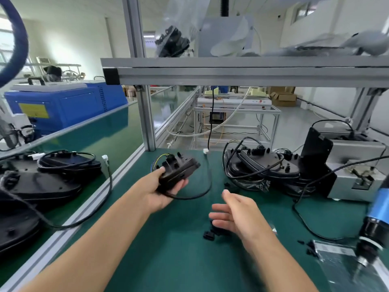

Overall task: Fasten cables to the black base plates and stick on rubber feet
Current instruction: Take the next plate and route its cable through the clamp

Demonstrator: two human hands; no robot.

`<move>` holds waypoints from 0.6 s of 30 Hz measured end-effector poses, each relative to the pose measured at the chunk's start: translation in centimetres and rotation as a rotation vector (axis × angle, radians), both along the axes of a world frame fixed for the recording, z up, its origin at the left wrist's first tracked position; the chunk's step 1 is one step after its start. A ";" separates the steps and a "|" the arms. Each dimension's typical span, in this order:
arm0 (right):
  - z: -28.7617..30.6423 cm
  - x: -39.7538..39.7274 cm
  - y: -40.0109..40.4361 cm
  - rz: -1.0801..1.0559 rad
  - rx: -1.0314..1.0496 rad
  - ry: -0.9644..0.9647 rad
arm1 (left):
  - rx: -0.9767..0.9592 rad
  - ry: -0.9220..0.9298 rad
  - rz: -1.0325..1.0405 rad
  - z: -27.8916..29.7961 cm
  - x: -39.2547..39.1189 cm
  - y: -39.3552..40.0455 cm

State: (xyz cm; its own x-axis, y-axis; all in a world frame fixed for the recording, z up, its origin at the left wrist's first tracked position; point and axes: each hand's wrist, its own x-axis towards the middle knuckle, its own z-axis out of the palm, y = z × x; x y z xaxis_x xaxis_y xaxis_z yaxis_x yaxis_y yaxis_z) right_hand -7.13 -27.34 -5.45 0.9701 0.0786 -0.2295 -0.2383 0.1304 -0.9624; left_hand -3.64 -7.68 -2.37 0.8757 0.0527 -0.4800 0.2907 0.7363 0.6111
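Note:
My left hand [163,191] grips a black base plate [179,169] lifted above the green mat, its thumb on the plate's near edge. A black cable [202,191] loops down from the plate to the mat, and coloured wires [155,162] stick out at its left side. My right hand [233,213] hovers over the mat with fingers spread and holds nothing. Small black rubber pieces [209,236] lie on the mat just below that hand. A stack of black base plates with cables [265,165] stands at the right.
More black plates with cables [46,182] lie on the green conveyor at the left, past an aluminium rail [88,211]. A blue electric screwdriver [374,226] hangs at the right above a plastic bag of parts [336,258]. A grey machine [355,171] stands behind.

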 end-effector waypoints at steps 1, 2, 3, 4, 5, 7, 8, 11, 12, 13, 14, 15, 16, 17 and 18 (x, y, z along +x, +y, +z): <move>0.2 -0.1 0.6 0.036 -0.011 0.021 | -0.046 -0.006 0.015 0.2 -1.8 0.1; 0.3 -0.2 1.3 0.074 0.009 0.041 | -0.083 -0.013 0.027 0.4 -3.4 0.2; 0.5 -0.3 2.1 0.099 0.050 0.069 | -0.108 -0.019 0.036 0.6 -4.9 0.1; 0.8 -0.4 2.9 0.100 0.095 0.096 | -0.120 -0.021 0.044 0.8 -6.3 -0.1; 1.1 -0.4 3.5 0.073 0.127 0.114 | -0.116 -0.023 0.050 1.0 -7.6 -0.4; 1.9 -0.3 4.3 -0.020 0.174 0.097 | -0.053 -0.060 0.050 0.9 -10.0 -0.8; 2.5 -0.4 4.4 -0.060 0.206 0.066 | -0.005 -0.085 0.046 0.6 -11.0 -0.9; 4.3 -2.6 3.7 -0.072 0.227 -0.084 | 0.135 -0.090 0.000 -0.6 -13.8 -0.2; 4.8 -4.0 3.2 -0.048 0.223 -0.138 | 0.182 -0.084 -0.052 -0.9 -14.7 0.0; 5.2 -5.7 2.6 -0.008 0.238 -0.188 | 0.240 -0.076 -0.124 -1.4 -15.6 0.1; 5.6 -7.5 1.9 0.038 0.265 -0.238 | 0.318 -0.068 -0.216 -1.9 -16.5 0.1; 5.9 -9.2 1.2 0.075 0.287 -0.293 | 0.402 -0.069 -0.314 -2.4 -17.3 -0.2; 6.2 -10.9 0.6 0.094 0.290 -0.349 | 0.458 -0.080 -0.409 -2.8 -18.1 -0.6; 6.4 -12.3 0.1 0.095 0.286 -0.394 | 0.482 -0.094 -0.487 -3.2 -18.8 -1.2; 6.5 -13.3 -0.3 0.089 0.287 -0.420 | 0.487 -0.108 -0.536 -3.4 -19.3 -1.9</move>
State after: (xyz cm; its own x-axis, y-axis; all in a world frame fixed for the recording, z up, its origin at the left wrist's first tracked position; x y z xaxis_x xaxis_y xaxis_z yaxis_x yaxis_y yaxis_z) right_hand -20.45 -27.67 1.06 0.9608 0.1672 0.2210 0.1387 0.4003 -0.9058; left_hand -22.97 -9.61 -5.77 0.8822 -0.2114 -0.4208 0.4544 0.1474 0.8785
